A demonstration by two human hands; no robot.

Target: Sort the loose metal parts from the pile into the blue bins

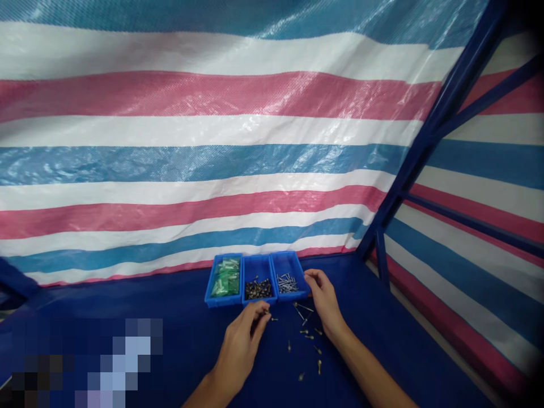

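My left hand (243,338) is closed in a pinch on a small brass-coloured piece (267,310), just in front of the middle blue bin (257,262). That bin holds many dark and brass-coloured small pieces (259,289). At the right edge of the right blue bin (285,259) is my right hand (325,297), its fingers curled together; what they grip, if anything, is hidden. Silver screw-like pins (288,283) lie in this bin. Between my hands, several loose small brass-coloured pieces (319,367) and a few silver pins (305,312) are scattered on the dark blue tabletop (170,306).
The left blue bin (208,297) contains green and clear small pieces (226,278). Behind the bins hangs a striped plastic sheet (191,130). A dark blue frame post (420,141) slants up on the right. The lower left corner is blurred into blocks.
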